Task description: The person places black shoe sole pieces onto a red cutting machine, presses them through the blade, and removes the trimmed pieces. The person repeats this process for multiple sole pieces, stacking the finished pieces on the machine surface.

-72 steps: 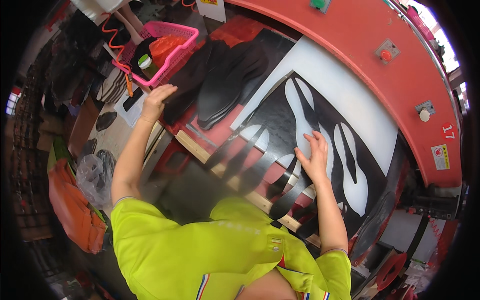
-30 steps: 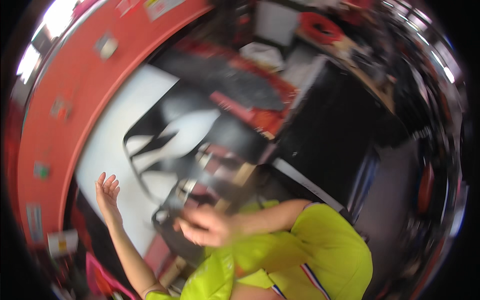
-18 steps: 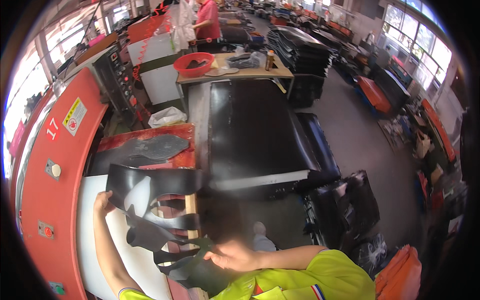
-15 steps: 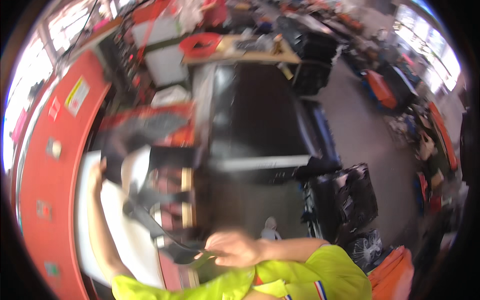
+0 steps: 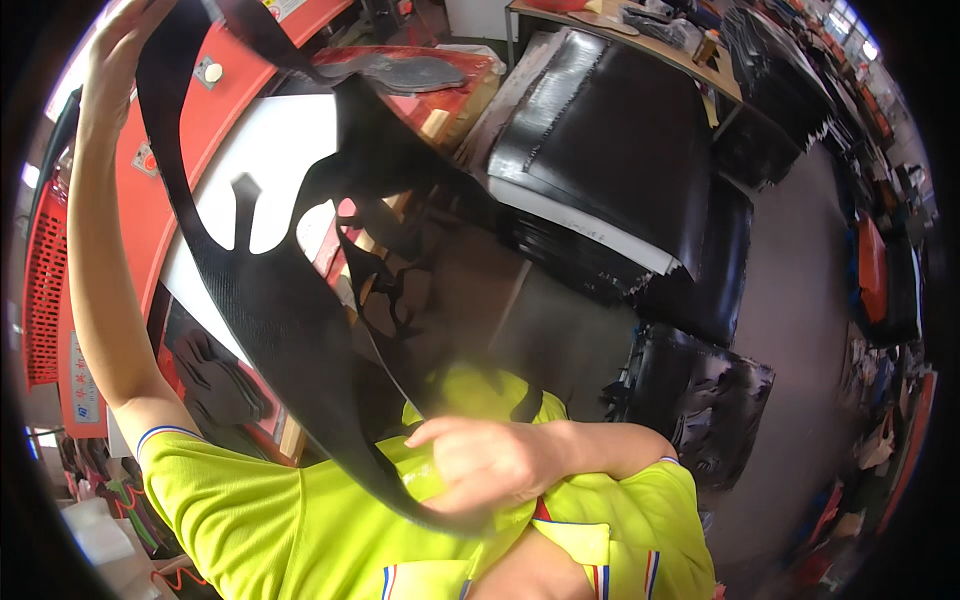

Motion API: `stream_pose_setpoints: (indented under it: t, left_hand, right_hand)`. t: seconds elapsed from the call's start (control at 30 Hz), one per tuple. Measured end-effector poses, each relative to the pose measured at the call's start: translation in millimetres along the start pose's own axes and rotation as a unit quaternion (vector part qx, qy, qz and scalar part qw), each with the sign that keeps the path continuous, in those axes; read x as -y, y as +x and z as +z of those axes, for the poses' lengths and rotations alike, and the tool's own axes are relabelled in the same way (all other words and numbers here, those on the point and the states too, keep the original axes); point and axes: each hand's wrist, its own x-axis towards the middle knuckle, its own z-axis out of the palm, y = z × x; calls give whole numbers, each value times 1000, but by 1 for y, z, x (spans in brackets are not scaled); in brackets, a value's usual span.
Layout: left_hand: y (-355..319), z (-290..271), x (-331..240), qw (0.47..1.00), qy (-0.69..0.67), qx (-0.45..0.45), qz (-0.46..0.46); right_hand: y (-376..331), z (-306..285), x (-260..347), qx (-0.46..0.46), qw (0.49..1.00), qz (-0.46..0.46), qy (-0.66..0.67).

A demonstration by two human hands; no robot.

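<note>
From the head camera, one black cut-out sheet point(image 5: 290, 330), thin and floppy with large shaped holes punched through it, hangs stretched between the person's two hands. Its long axis runs on a slant from the upper left of the picture down to the lower middle, the top end up by the raised arm and the bottom end in front of the person's chest. Thinner strips of it trail off toward the middle of the picture, loose and hanging.

The left hand point(image 5: 125, 35) is lifted high, arm almost straight, at the sheet's upper end; the fingers are partly curled against the material, but the rim of the picture cuts them off, so I cannot tell how firmly they grip. The right hand point(image 5: 480, 462) is held close against the yellow-green shirt point(image 5: 300, 520), fingers closed into a loose fist over the sheet's lower edge.

Behind the sheet lies one white cutting board point(image 5: 270, 150) set in a red machine frame point(image 5: 200, 110). To the right stand two stacks of black sheet material: a broad one point(image 5: 610, 150) and, beyond it, a second one point(image 5: 780, 70) at the upper right. One grey cut piece point(image 5: 405, 72) lies on a red surface at the top.
</note>
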Motion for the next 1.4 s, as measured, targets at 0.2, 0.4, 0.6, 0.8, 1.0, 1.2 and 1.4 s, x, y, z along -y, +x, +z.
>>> stream_pose_setpoints:
  t: [0.2,0.4,0.6,0.8,1.0,1.2,1.4]
  left_hand:
    - [-21,-7,-33,992,77,-98,34]
    - [-14,-46,-18,984,177,-26,-16]
    - [-29,-59,18,978,200,15,-50]
    - [-35,-33,39,979,182,62,-73]
    - [-14,18,16,978,136,135,-81]
    - [66,163,-93,945,101,310,-20]
    - [119,404,-251,864,-15,494,98]
  right_hand:
    - [14,25,6,-108,992,-34,61]
    - [137,71,-14,-84,986,-111,96]
    - [192,104,-6,56,962,-148,223]
    - [168,86,-28,-50,969,-110,217]
    - [110,51,34,-168,974,-121,93]
    - [-24,-2,158,-371,917,-128,66]
    - [-139,32,301,-530,761,35,-371]
